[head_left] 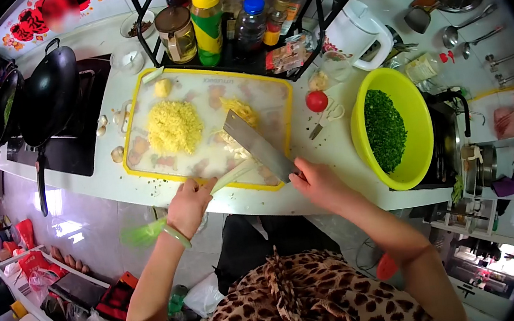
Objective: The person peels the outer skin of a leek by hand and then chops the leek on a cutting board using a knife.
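Observation:
My left hand (186, 203) is closed around a long green onion (232, 176) at the board's front edge. Its pale end lies on the board and its blurred green leaves trail off to the left. My right hand (317, 184) grips the handle of a cleaver (260, 146), whose blade slants across the yellow-rimmed cutting board (269, 94). Pale chopped pieces (233, 145) lie against the blade's left side, with yellow shreds (238, 110) near its tip. A heap of finely minced yellow food (173, 128) and a small yellow chunk (162, 88) sit further left.
A lime-green bowl (426, 138) of chopped greens stands right. Between it and the board are a tomato (317, 101) and a peeler (323, 122). Behind is a black rack (238, 65) of bottles; a wok (50, 93) sits on the stove at left.

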`<action>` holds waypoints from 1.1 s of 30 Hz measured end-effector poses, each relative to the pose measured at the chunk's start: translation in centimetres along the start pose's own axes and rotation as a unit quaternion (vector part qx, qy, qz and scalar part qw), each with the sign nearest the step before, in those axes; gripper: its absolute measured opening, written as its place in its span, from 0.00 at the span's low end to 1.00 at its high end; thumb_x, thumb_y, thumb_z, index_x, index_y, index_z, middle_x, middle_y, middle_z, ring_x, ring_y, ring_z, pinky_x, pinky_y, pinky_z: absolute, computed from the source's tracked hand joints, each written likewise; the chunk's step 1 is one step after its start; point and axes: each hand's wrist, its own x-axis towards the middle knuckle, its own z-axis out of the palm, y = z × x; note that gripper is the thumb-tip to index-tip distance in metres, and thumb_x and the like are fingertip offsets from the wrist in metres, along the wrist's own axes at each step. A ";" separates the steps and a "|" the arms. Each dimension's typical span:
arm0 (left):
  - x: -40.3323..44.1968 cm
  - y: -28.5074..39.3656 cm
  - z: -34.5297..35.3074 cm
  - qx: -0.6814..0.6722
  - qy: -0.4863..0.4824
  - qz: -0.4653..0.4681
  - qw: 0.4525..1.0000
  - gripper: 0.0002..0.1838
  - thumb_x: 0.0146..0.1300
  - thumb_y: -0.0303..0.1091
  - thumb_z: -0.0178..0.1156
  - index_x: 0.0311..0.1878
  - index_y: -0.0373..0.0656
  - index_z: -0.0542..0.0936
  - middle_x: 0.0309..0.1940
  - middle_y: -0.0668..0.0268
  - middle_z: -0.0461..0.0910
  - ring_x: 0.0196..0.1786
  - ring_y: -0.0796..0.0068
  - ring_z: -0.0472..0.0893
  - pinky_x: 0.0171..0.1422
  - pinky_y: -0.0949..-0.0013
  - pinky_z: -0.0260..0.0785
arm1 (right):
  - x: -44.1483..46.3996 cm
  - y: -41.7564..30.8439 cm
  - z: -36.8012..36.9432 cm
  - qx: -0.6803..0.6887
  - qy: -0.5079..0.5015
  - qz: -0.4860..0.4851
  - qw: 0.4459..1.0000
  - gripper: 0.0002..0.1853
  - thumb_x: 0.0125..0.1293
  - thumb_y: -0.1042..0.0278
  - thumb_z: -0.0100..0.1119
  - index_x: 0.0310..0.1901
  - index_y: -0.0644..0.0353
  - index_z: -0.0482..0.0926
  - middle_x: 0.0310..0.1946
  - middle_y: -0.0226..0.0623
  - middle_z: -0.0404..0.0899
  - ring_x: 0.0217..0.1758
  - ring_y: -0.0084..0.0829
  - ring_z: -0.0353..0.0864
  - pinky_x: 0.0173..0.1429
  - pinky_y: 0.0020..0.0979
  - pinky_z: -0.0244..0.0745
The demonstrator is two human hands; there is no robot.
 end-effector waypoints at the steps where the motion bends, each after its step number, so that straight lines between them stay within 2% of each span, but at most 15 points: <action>1: -0.7 0.2 0.2 -0.050 -0.003 -0.032 0.998 0.21 0.59 0.31 0.54 0.57 0.50 0.73 0.39 0.56 0.73 0.43 0.54 0.76 0.45 0.58 0.73 | 0.2 0.0 0.5 0.003 -0.008 0.003 1.000 0.10 0.65 0.65 0.52 0.38 0.63 0.66 0.21 0.48 0.75 0.27 0.53 0.76 0.32 0.48 0.69; 2: -1.4 0.3 0.4 -0.100 -0.005 -0.062 0.993 0.20 0.61 0.31 0.53 0.59 0.50 0.72 0.40 0.55 0.73 0.42 0.53 0.77 0.44 0.59 0.73 | 0.5 0.0 1.0 0.006 -0.011 0.000 1.000 0.10 0.65 0.65 0.52 0.38 0.63 0.66 0.21 0.48 0.75 0.27 0.53 0.76 0.32 0.48 0.69; 3: -1.8 0.5 0.6 -0.133 -0.018 -0.078 0.988 0.22 0.64 0.33 0.52 0.63 0.54 0.69 0.38 0.52 0.73 0.38 0.50 0.77 0.44 0.57 0.72 | 0.8 0.1 1.3 -0.020 -0.019 -0.005 1.000 0.10 0.65 0.65 0.51 0.37 0.63 0.66 0.21 0.48 0.75 0.27 0.53 0.76 0.32 0.48 0.69; 4: -2.0 0.7 0.9 -0.132 -0.018 -0.079 0.988 0.22 0.64 0.33 0.52 0.63 0.54 0.69 0.38 0.52 0.73 0.38 0.50 0.77 0.44 0.57 0.72 | 1.0 0.2 1.6 -0.049 -0.027 -0.009 0.998 0.10 0.65 0.64 0.51 0.36 0.62 0.66 0.21 0.49 0.75 0.27 0.52 0.76 0.32 0.49 0.69; 6: -2.3 1.3 1.3 -0.138 -0.069 -0.144 0.977 0.26 0.65 0.32 0.50 0.67 0.59 0.64 0.37 0.51 0.74 0.37 0.48 0.77 0.42 0.56 0.72 | 1.3 0.3 2.2 -0.054 -0.024 -0.022 0.998 0.10 0.65 0.64 0.51 0.36 0.61 0.66 0.21 0.49 0.75 0.27 0.52 0.76 0.31 0.49 0.69; 7: -2.5 1.4 1.8 -0.157 -0.050 -0.135 0.977 0.28 0.66 0.32 0.49 0.69 0.62 0.61 0.36 0.49 0.75 0.36 0.47 0.77 0.41 0.55 0.72 | 1.5 0.4 2.3 -0.060 -0.022 -0.035 0.997 0.09 0.64 0.64 0.51 0.35 0.61 0.66 0.20 0.49 0.75 0.26 0.52 0.76 0.31 0.50 0.69; 17: -2.4 0.5 3.2 -0.232 -0.017 -0.122 0.965 0.27 0.66 0.31 0.49 0.68 0.61 0.62 0.38 0.49 0.75 0.37 0.48 0.77 0.42 0.56 0.71 | 2.9 0.0 1.8 -0.165 -0.105 -0.038 0.980 0.11 0.67 0.62 0.47 0.35 0.62 0.67 0.22 0.48 0.76 0.27 0.52 0.77 0.32 0.50 0.71; 19: -2.5 0.2 3.9 -0.267 0.010 -0.108 0.958 0.27 0.66 0.31 0.49 0.68 0.60 0.62 0.39 0.48 0.75 0.38 0.48 0.77 0.44 0.57 0.71 | 3.2 0.1 2.4 -0.175 -0.119 -0.030 0.977 0.11 0.68 0.62 0.46 0.35 0.63 0.66 0.22 0.49 0.76 0.27 0.52 0.77 0.32 0.50 0.71; 23: -2.3 0.3 3.7 -0.296 -0.013 -0.133 0.946 0.27 0.66 0.31 0.49 0.68 0.59 0.63 0.39 0.49 0.76 0.38 0.47 0.76 0.45 0.56 0.70 | 4.6 -1.4 4.6 -0.172 -0.130 0.026 0.976 0.12 0.68 0.61 0.46 0.35 0.63 0.66 0.22 0.49 0.76 0.27 0.52 0.77 0.31 0.50 0.70; 26: -2.5 1.0 2.7 -0.296 -0.046 -0.146 0.943 0.27 0.65 0.31 0.50 0.68 0.59 0.63 0.39 0.50 0.76 0.39 0.47 0.76 0.45 0.56 0.70 | 4.6 -1.5 6.0 -0.159 -0.081 0.036 0.983 0.12 0.69 0.61 0.46 0.36 0.63 0.67 0.22 0.50 0.76 0.26 0.53 0.76 0.30 0.50 0.69; 28: -2.9 1.7 2.1 -0.280 -0.082 -0.126 0.948 0.27 0.65 0.30 0.51 0.68 0.59 0.63 0.39 0.50 0.76 0.39 0.47 0.76 0.45 0.56 0.70 | 4.8 0.0 6.6 -0.109 -0.003 0.017 0.994 0.12 0.68 0.61 0.47 0.35 0.63 0.68 0.22 0.51 0.76 0.26 0.53 0.76 0.30 0.50 0.69; 30: -3.1 1.9 2.3 -0.281 -0.078 -0.125 0.948 0.27 0.64 0.30 0.51 0.68 0.58 0.64 0.39 0.50 0.76 0.39 0.47 0.76 0.45 0.56 0.70 | 5.3 1.3 6.8 -0.070 0.001 0.010 0.997 0.13 0.68 0.60 0.48 0.34 0.63 0.69 0.22 0.51 0.76 0.26 0.53 0.76 0.30 0.50 0.69; 33: -2.6 1.6 3.2 -0.293 -0.016 -0.123 0.948 0.27 0.64 0.29 0.51 0.67 0.58 0.64 0.39 0.50 0.76 0.40 0.48 0.76 0.46 0.56 0.69 | 5.1 0.6 4.9 -0.024 -0.002 0.009 1.000 0.14 0.67 0.61 0.50 0.32 0.64 0.69 0.22 0.51 0.75 0.26 0.53 0.75 0.30 0.48 0.68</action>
